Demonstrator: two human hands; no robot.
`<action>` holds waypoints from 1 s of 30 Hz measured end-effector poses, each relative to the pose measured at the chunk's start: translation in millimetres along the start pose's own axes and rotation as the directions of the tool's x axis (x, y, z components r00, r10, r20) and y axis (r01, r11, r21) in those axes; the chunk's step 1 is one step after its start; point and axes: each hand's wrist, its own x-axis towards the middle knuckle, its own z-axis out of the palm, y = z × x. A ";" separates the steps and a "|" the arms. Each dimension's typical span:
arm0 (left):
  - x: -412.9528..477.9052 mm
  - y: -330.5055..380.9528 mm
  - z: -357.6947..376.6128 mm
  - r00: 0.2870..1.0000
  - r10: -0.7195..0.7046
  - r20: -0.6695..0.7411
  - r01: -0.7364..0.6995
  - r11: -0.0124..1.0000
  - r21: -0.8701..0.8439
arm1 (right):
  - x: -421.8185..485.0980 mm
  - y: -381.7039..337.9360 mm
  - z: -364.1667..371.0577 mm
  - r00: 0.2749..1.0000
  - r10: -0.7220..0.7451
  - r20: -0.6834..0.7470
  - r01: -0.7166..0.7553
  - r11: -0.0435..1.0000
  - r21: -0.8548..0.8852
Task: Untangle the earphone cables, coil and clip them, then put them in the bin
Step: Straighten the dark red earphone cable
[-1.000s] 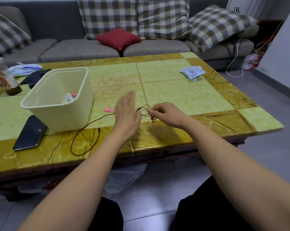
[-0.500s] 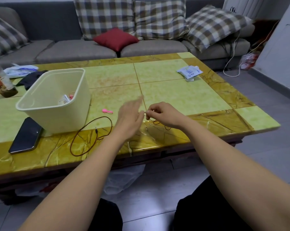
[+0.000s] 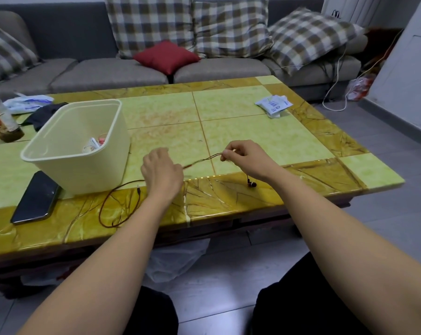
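A thin brown earphone cable (image 3: 202,160) stretches taut between my two hands above the yellow-green table (image 3: 253,131). My right hand (image 3: 245,158) pinches one end of that stretch, and an earbud (image 3: 252,184) dangles under its wrist. My left hand (image 3: 162,171) is seen from the back, fingers curled down over the cable. The rest of the cable lies in a loose loop (image 3: 118,209) near the front edge, its plug inside the loop. The cream bin (image 3: 100,170) stands left of my left hand, with some small items inside. The pink clip is hidden.
A black phone (image 3: 36,198) lies left of the bin near the front edge. A cup (image 3: 4,122), dark cloth and white packets sit at the far left. White packets (image 3: 273,105) lie at the far right. A sofa with cushions stands behind.
My hands have moved apart, drawing the tangled bunch into a taut line. An earbud now hangs free below my right hand. My left hand has curled and covers the pink clip's spot.
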 end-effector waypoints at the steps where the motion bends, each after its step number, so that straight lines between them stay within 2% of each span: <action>1: -2.6 5.8 1.3 0.992 0.129 0.002 -0.128 0.991 -0.043 | -0.7 -2.5 1.7 0.999 -0.017 0.036 0.017 1.000 -0.001; 3: -10.0 19.0 5.8 0.929 0.363 0.063 -0.341 0.912 -0.227 | -1.6 -7.3 8.1 0.994 -0.055 0.095 0.058 0.998 -0.030; 4: -13.5 24.9 9.2 0.892 0.434 0.127 -0.373 0.866 -0.334 | -2.3 -9.2 10.6 0.991 -0.068 0.115 0.073 0.997 -0.035; 6: -19.9 31.2 12.2 0.853 0.457 0.251 -0.316 0.835 -0.450 | -2.4 -11.2 13.0 0.988 -0.087 0.125 0.091 0.996 -0.024; 8: -19.2 31.5 10.2 0.892 0.374 0.254 -0.237 0.866 -0.440 | -1.8 -8.3 9.8 0.992 -0.074 0.105 0.079 0.996 -0.041; 11: -11.5 28.7 -1.7 0.990 0.106 0.092 -0.063 0.919 -0.389 | -3.3 -0.5 -2.4 1.000 -0.021 0.002 0.021 0.997 -0.081; 13: -4.2 22.5 -8.1 0.997 -0.071 -0.021 0.057 0.918 -0.392 | -2.5 7.0 -9.0 0.989 0.010 -0.149 -0.022 0.997 -0.078; 14: -1.2 18.0 -8.5 0.992 -0.116 -0.054 0.087 0.918 -0.387 | -2.0 10.5 -11.8 0.976 0.034 -0.216 -0.044 0.998 -0.043; 16: 1.2 12.8 -8.9 0.985 -0.156 -0.076 0.117 0.920 -0.375 | -1.0 14.9 -15.6 0.965 0.087 -0.247 -0.087 0.996 0.009; 17: 1.6 12.0 -8.6 0.984 -0.163 -0.077 0.123 0.917 -0.378 | -0.1 17.4 -15.5 0.967 0.108 -0.232 -0.116 0.993 -0.025; 21: 0.6 14.7 -5.0 0.987 -0.148 -0.067 0.108 0.905 -0.411 | 6.2 19.9 -12.1 0.945 0.168 -0.281 -0.227 0.955 -0.191; 23: -1.5 16.7 -3.7 0.992 -0.123 -0.032 0.098 0.904 -0.417 | 8.8 20.0 -10.4 0.937 0.187 -0.295 -0.293 0.881 -0.371; 25: -3.0 18.5 -1.9 0.998 -0.062 -0.006 0.054 0.907 -0.418 | 8.3 19.2 -9.8 0.939 0.196 -0.282 -0.310 0.838 -0.449; 26: -5.0 20.5 -1.9 1.000 -0.021 0.004 0.021 0.910 -0.414 | 6.9 16.5 -9.3 0.954 0.169 -0.247 -0.261 0.874 -0.409; 28: -8.3 23.7 -1.2 0.998 0.064 0.027 -0.047 0.913 -0.405 | 2.2 4.3 -2.9 0.991 0.054 -0.125 -0.078 0.978 -0.196; 30: -11.6 27.2 0.5 0.989 0.130 0.070 -0.092 0.913 -0.398 | -1.2 -9.4 8.4 0.998 -0.036 0.058 0.035 0.999 0.027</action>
